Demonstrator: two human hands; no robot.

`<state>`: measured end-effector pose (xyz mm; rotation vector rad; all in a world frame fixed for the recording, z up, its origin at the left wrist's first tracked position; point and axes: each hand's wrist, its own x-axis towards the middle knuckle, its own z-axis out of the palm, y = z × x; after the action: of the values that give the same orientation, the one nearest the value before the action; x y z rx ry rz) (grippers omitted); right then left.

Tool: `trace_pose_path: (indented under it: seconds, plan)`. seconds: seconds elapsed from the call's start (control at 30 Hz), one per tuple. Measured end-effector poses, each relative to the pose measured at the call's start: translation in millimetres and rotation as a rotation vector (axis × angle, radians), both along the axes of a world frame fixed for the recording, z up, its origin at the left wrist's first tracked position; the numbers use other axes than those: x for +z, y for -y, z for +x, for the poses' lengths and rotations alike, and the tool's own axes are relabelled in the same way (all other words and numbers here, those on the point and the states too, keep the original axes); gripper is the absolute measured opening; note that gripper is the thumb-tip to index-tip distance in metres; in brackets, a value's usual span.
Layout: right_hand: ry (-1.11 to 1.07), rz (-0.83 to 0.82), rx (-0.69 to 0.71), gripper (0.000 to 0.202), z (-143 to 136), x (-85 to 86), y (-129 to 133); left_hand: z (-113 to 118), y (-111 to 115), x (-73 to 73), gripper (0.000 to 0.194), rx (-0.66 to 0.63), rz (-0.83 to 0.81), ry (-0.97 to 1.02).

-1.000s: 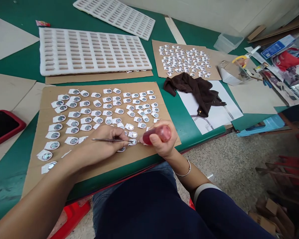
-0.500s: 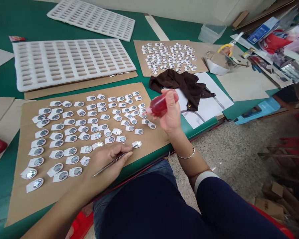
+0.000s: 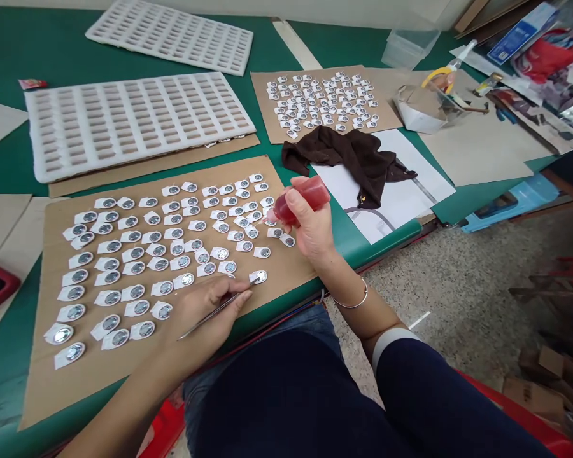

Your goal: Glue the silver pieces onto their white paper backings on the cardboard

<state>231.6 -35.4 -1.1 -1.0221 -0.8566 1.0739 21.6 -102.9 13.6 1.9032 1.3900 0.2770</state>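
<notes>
My left hand (image 3: 205,312), near the front edge of a brown cardboard sheet (image 3: 286,270), is closed around a thin metal tool (image 3: 214,312). The tool's far tip touches a small round silver piece on a white tab (image 3: 259,277). My right hand (image 3: 312,226) grips a squeeze bottle of red liquid (image 3: 303,197), held tilted above the right side of the sheet. Its narrow pale nozzle points down and left, apart from the pieces below. Several rows of similar silver pieces (image 3: 134,253) lie on the cardboard.
White moulded trays (image 3: 138,127) lie behind the sheet. Farther right are a second cardboard (image 3: 262,102) with many pieces, a dark brown cloth (image 3: 344,152) on white paper (image 3: 386,219), a small tub (image 3: 417,117) with yellow-handled scissors (image 3: 437,76), and a clear container (image 3: 408,48).
My right hand has moved left with the red bottle, bringing its nozzle slightly lower. The left hand stays nearly in place with the tool tip at the same piece. The view has shifted slightly.
</notes>
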Motion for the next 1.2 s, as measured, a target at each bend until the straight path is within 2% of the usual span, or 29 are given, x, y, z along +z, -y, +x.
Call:
trace_pose_path:
  seconds: [0.2,0.37,0.53,0.63,0.87,0.97,1.2]
  plan:
    - [0.143,0.011,0.038,0.063,-2,-6.0,3,1,-3,-5.7,0.018,-0.062,0.097,0.021]
    - [0.037,0.052,0.099,0.054,-5,-4.7,11,6,-2,-7.0,0.015,-0.157,0.25,0.098]
    - [0.153,-0.001,0.292,0.038,-10,2.9,23,17,6,-4.2,0.018,-0.272,0.487,0.215]
    - [0.249,0.0,0.364,0.037,-13,2.0,27,25,16,-8.8,0.025,-0.315,0.635,0.131]
    - [0.492,0.156,0.307,0.034,-16,2.1,27,43,37,-23.5,0.02,-0.353,1.036,-0.144]
    - [0.547,0.168,0.321,0.033,-16,3.2,27,47,40,-24.7,0.018,-0.343,1.101,-0.18]
    - [0.646,0.196,0.328,0.036,-17,-1.9,27,48,41,-24.9,0.016,-0.335,1.111,-0.182]
